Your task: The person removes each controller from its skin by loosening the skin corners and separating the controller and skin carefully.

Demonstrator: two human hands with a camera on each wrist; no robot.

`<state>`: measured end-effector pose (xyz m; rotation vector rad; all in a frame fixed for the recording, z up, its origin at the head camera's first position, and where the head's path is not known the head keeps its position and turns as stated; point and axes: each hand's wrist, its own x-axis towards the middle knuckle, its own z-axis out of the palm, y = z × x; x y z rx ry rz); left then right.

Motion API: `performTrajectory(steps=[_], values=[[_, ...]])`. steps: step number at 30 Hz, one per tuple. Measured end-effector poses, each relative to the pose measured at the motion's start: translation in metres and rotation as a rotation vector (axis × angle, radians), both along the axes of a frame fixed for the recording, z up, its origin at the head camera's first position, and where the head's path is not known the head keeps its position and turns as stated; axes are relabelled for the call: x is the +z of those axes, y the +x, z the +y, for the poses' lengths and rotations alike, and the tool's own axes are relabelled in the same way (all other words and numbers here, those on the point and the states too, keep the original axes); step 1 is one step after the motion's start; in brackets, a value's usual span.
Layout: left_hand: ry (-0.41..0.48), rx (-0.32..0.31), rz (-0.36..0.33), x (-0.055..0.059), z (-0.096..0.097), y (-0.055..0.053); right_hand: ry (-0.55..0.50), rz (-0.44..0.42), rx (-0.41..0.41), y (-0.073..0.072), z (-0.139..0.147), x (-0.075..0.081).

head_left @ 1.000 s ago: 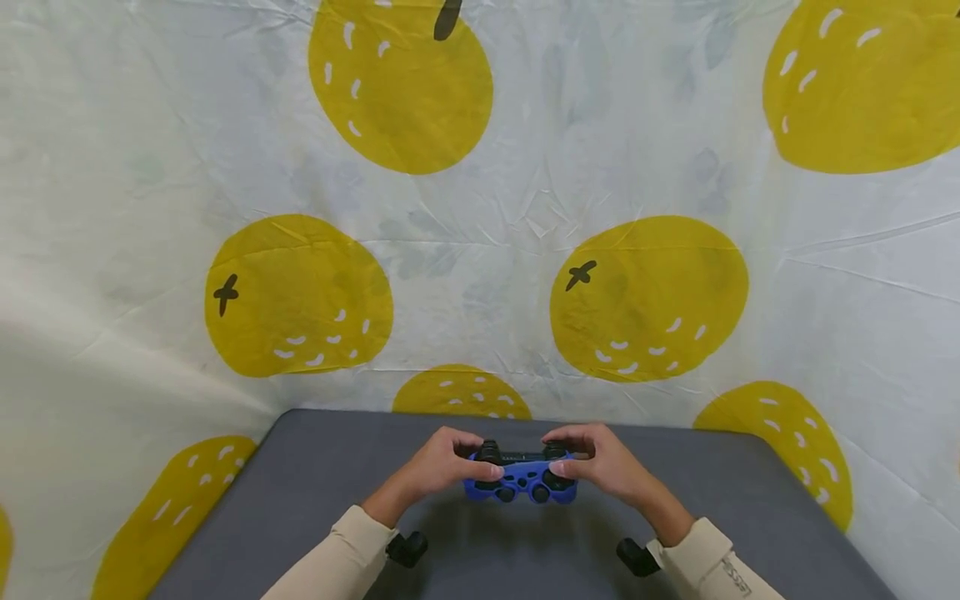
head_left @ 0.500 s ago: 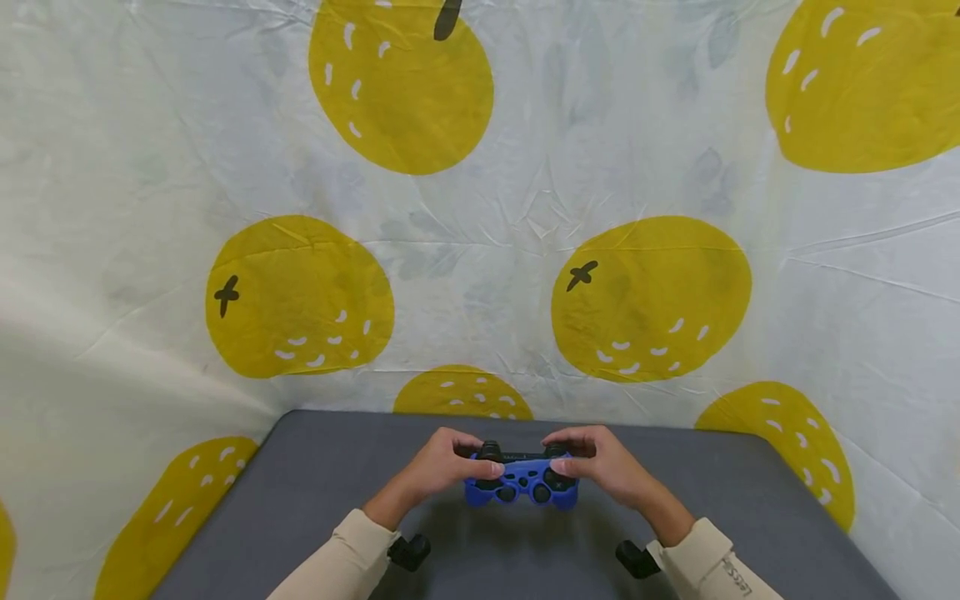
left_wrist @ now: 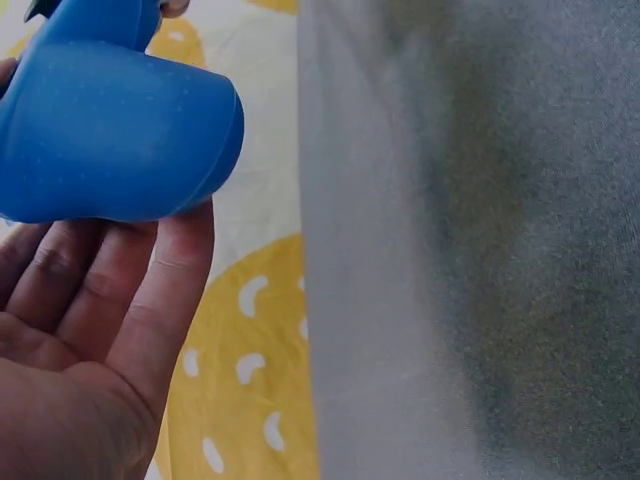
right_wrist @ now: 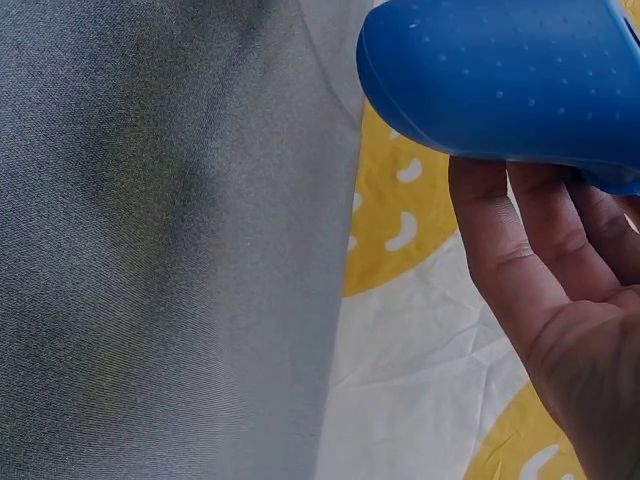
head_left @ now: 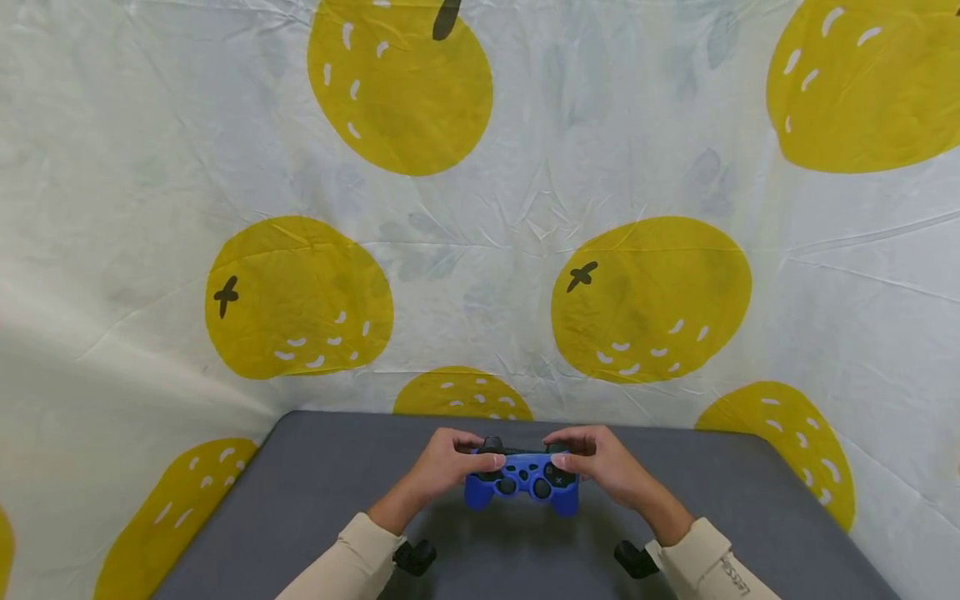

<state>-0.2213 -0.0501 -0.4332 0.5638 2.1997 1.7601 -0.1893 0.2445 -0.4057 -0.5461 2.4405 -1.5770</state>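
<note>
One controller (head_left: pixel 524 475) sits between left grip (head_left: pixel 445 460) and right grip (head_left: pixel 606 463).

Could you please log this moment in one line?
left hand: grips blue-and-black game controller; right hand: grips it too; controller: above flat grey table

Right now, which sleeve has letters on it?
The right sleeve, behind the right hand gripping the blue game controller. It has dark lettering; the left sleeve shows none in view.
</note>
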Motion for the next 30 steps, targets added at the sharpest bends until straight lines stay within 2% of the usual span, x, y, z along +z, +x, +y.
performTrajectory(steps=[5,17,23,30], values=[[0.011,0.029,-0.017,0.001,0.001,0.0,-0.004,-0.025,-0.021,-0.002,-0.001,0.0],[0.032,0.136,-0.083,0.003,0.007,0.006,-0.11,-0.122,-0.082,-0.001,-0.007,0.001],[0.048,0.173,-0.125,0.002,0.009,0.004,-0.132,-0.126,-0.145,-0.002,-0.01,0.0],[0.076,0.187,-0.182,0.004,0.008,0.006,-0.135,-0.124,-0.191,0.004,-0.015,-0.002]])
